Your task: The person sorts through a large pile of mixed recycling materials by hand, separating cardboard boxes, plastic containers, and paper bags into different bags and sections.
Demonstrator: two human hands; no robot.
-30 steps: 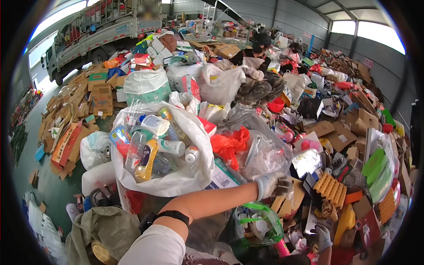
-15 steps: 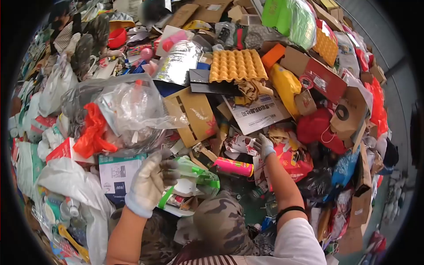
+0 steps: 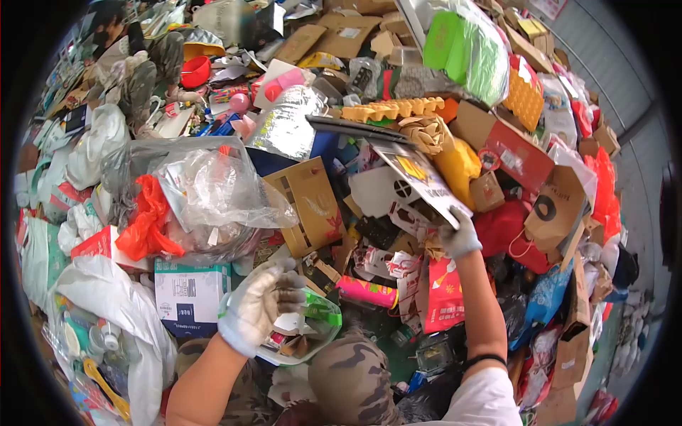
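Note:
My right hand [image 3: 460, 236], in a whitish glove, grips the near corner of a white printed cardboard sheet [image 3: 415, 174] and holds it up at a tilt. A yellow egg tray [image 3: 394, 108], a dark flat box [image 3: 355, 128] and crumpled brown paper [image 3: 426, 133] lie at its far end. My left hand [image 3: 264, 304], also gloved, hovers with loosely bent fingers and nothing visible in it. Below it is a clear plastic container [image 3: 328, 328] with scraps and a green edge. A pink can [image 3: 366, 290] lies between my hands.
Mixed waste surrounds me. To the left are a grey plastic bag [image 3: 213, 188], a red bag [image 3: 148, 220] and a white sack [image 3: 145, 330] of bottles. Cardboard [image 3: 561, 213] and a blue bag [image 3: 548, 295] are piled on the right. Another person's camouflage-clad legs [image 3: 145, 85] appear far left.
My right hand has reached forward and right, taken the printed sheet and raised its near end. The egg tray has tipped with it, baring scraps beneath. My left hand has shifted slightly right and down.

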